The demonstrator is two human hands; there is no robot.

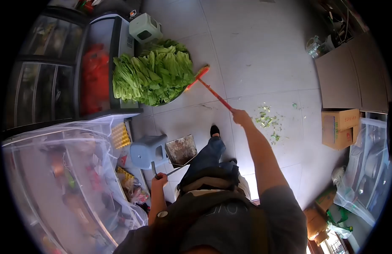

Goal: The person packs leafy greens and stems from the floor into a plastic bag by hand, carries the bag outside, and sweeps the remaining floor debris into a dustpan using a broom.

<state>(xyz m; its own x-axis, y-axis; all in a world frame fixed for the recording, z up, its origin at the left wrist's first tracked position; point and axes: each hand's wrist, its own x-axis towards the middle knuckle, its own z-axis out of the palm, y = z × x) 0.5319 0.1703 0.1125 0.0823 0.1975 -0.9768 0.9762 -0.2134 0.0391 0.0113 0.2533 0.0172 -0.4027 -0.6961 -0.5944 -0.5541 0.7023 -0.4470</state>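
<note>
My right hand [241, 117] is closed around the end of a red broom handle [216, 94], arm stretched forward. The broom's orange-red head [198, 78] rests by the floor, beside a large heap of green leafy vegetables [156, 74]. Down at my left side, my left hand [159, 180] grips the handle of a dustpan [181, 150]. Its pan has a stained, dirty inside and sits in front of my legs, near my foot. Chopped green and white vegetable scraps [268, 122] lie scattered on the tiles to the right of my right hand.
A blue-grey stool [148, 152] stands left of the dustpan, and a pale green stool [145, 28] is behind the vegetables. Glass-fronted coolers [43, 80] and a net-covered rack [56, 169] line the left. Cardboard boxes [340, 128] stand along the right.
</note>
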